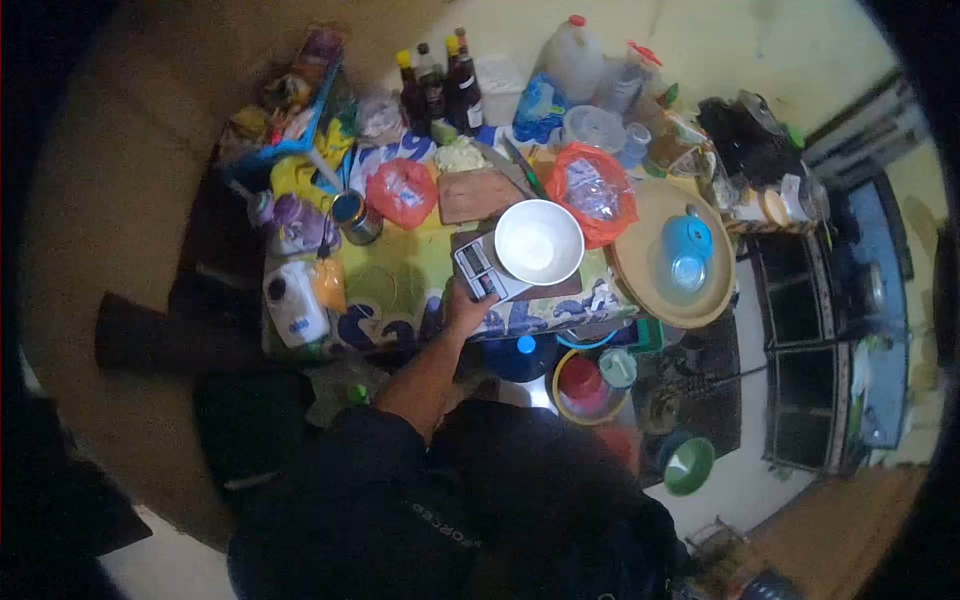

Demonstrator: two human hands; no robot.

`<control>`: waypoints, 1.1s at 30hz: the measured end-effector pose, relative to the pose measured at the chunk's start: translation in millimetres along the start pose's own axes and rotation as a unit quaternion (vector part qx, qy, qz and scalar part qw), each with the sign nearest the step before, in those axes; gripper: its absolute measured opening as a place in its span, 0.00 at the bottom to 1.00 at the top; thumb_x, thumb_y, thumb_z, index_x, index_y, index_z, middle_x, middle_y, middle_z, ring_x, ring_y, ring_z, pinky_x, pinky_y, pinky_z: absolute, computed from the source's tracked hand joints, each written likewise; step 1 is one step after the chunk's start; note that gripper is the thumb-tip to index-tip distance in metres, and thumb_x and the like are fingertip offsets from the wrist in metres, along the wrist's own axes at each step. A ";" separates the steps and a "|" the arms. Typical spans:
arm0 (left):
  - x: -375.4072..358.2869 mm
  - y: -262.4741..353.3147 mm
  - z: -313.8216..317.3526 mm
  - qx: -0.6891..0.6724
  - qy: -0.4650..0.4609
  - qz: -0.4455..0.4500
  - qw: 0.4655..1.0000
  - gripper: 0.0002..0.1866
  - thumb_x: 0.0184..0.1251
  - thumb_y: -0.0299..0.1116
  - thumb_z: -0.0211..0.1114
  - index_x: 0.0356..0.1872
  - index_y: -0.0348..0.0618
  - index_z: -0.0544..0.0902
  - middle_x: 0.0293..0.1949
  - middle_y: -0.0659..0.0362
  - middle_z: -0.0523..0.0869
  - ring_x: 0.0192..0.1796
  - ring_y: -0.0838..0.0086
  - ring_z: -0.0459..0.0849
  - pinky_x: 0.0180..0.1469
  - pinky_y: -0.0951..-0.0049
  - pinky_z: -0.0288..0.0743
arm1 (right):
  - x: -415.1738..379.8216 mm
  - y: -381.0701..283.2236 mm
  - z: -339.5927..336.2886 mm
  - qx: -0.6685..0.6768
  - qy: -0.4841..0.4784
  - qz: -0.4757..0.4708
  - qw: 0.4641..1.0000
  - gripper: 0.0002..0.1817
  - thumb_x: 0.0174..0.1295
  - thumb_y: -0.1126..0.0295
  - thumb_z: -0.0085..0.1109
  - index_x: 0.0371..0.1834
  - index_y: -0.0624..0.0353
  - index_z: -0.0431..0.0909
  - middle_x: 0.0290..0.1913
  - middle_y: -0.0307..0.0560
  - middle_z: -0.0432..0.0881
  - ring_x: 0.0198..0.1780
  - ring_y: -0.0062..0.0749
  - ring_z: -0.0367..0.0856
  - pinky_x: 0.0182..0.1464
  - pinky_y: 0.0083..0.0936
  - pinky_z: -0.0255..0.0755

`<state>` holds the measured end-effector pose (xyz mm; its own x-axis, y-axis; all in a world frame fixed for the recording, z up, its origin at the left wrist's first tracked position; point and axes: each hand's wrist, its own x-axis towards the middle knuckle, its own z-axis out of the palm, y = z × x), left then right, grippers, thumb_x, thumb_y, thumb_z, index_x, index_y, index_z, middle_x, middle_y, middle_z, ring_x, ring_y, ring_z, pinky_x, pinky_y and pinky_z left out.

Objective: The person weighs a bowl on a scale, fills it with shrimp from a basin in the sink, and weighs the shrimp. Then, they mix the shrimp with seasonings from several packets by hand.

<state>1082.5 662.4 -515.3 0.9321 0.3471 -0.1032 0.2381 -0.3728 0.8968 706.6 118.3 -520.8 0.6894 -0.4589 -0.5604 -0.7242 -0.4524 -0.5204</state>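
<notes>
Scale (pixel 478 270): 1 | bowl (pixel 538 242): 1 | left hand (pixel 466 308) grip: on scale, closure unclear

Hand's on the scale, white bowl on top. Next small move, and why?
Probably press a button on the scale, likely to zero it. The left hand rests at its keypad end, and the white bowl sitting on it looks empty. The right hand is out of view.

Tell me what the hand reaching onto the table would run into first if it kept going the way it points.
The hand already touches the near edge of the digital scale. Going on up and right, it would likely meet the white bowl standing on the scale first, though depth is hard to judge. Which hand it is cannot be told.
</notes>
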 end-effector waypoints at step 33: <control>-436.5 125.5 231.2 -0.154 -0.568 0.021 0.808 0.24 0.64 0.37 0.66 0.58 0.36 0.73 0.47 0.56 0.83 0.50 0.74 0.80 0.55 0.71 0.73 | -393.0 524.7 -24.2 0.377 0.168 0.391 0.823 0.30 0.61 0.70 0.59 0.67 0.65 0.64 0.35 0.51 0.78 0.30 0.27 0.74 0.26 0.23 0.69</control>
<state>768.6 265.1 -457.2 0.6281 -0.7398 -0.2412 0.2829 -0.0717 0.9565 56.1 42.8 -558.0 -0.1173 -0.6270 -0.7701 -0.6637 0.6264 -0.4088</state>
